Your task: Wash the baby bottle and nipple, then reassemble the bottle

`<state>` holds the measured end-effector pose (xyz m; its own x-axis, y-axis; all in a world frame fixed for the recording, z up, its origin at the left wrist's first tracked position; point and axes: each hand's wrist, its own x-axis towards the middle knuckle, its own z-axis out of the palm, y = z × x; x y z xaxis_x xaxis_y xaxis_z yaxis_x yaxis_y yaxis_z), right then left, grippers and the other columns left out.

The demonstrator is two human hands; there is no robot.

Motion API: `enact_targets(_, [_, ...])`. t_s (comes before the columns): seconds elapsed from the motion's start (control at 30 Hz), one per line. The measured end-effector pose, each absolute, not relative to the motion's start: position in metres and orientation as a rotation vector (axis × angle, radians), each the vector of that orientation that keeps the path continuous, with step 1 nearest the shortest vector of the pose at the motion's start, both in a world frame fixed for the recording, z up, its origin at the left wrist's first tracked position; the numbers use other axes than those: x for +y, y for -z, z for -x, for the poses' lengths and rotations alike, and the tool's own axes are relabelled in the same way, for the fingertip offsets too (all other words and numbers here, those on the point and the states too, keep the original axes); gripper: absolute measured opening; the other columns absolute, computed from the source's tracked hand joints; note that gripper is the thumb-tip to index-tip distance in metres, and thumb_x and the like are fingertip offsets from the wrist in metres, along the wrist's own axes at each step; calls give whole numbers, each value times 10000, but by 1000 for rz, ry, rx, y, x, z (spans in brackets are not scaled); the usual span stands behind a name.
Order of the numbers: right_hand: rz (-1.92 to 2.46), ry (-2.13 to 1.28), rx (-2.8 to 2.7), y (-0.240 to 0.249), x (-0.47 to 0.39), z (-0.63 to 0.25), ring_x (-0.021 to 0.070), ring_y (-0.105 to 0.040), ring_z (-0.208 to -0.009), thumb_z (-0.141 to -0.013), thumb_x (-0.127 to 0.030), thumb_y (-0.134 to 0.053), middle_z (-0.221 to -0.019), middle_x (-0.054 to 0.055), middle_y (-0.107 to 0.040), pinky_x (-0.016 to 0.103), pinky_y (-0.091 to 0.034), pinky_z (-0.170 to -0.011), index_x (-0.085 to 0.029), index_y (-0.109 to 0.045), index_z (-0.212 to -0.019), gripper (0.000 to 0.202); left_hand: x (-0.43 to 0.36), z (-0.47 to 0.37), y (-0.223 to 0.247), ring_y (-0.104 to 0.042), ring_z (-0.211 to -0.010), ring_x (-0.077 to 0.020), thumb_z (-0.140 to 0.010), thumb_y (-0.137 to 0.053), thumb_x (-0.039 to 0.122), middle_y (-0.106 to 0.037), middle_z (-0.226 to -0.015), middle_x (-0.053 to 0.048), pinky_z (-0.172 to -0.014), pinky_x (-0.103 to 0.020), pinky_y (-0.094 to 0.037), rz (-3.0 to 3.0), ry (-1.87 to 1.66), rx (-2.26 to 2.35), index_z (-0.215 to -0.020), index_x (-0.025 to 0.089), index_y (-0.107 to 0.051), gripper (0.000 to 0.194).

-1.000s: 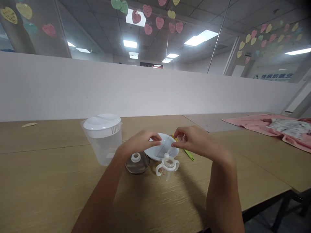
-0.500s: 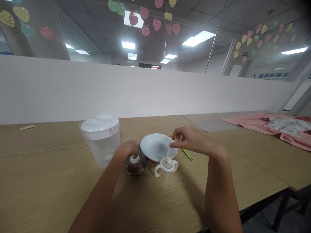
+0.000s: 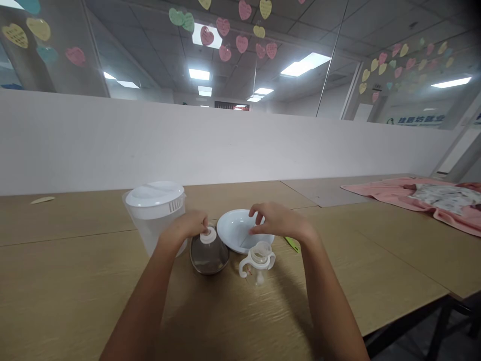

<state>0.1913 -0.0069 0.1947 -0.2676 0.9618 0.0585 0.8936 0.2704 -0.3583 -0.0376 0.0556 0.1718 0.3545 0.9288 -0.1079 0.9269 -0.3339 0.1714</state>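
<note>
White and round, the bowl (image 3: 228, 229) sits on the tan table (image 3: 93, 281), and the right hand (image 3: 277, 219) is over it with its fingers bent and spread wide, with nothing to be seen in them. The left hand (image 3: 190, 223) has its fingers pinched on the white neck (image 3: 208, 234) of the see-through bottle (image 3: 209, 256), which is just left of the bowl. In front of the bowl stands a small clear cup (image 3: 257, 273) with two white handles, and a small white thing (image 3: 260, 279) is low inside it. A big clear jug (image 3: 150, 233) with a white lid (image 3: 155, 193) is behind the left hand. A green stick (image 3: 291, 244) pokes out beside the bowl, and a pink cloth (image 3: 383, 189) lies far off to the right
</note>
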Motion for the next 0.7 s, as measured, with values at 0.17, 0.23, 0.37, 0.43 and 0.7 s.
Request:
enact_targets(0.17, [1183, -332, -2276, -181, 8, -172, 209, -575, -1021, -687, -343, -698, -1169, 89, -602, 301, -451, -809, -199, -513, -1187, 552, 15, 22, -202, -541, -676, -153, -847, -440, 239, -619, -787, -23, -575, -242, -349, -2689, -526, 1338, -792, 173, -556, 144])
enact_targets(0.23, [956, -272, -2216, -171, 23, -159, 176, -601, -912, -719, -264, -639, -1015, 52, -651, 278, -464, -760, -198, -568, -1052, 347, 3, 9, -204, -541, -677, -149, -837, -420, 131, -609, -803, -19, -584, -244, -363, -2834, -589, 1262, -800, 170, -537, 128])
enact_targets(0.37, [694, 112, -1982, -154, 52, -145, 163, -583, -729, -740, -168, -529, -733, 34, -630, 277, -474, -646, -183, -560, -738, 35, -5, -7, -200, -530, -631, -162, -707, -403, -67, -581, -764, -26, -550, -260, -368, -3225, -622, 1362, -780, 155, -508, 256])
enact_targets(0.43, [523, 347, -1884, -150, 59, -148, 164, -578, -708, -760, -147, -510, -704, 39, -617, 289, -486, -628, -190, -550, -726, 67, -6, -9, -198, -522, -590, -166, -706, -402, -73, -564, -718, -18, -521, -265, -367, -3395, -684, 1310, -767, 158, -501, 259])
enact_targets(0.7, [356, 913, -1463, -145, 60, -177, 176, -626, -757, -776, -149, -638, -775, 34, -649, 345, -530, -682, -230, -594, -893, 149, -26, -21, -193, -490, -574, -139, -874, -353, 10, -544, -653, -12, -582, -263, -407, -3679, -1522, 835, -737, 149, -534, 266])
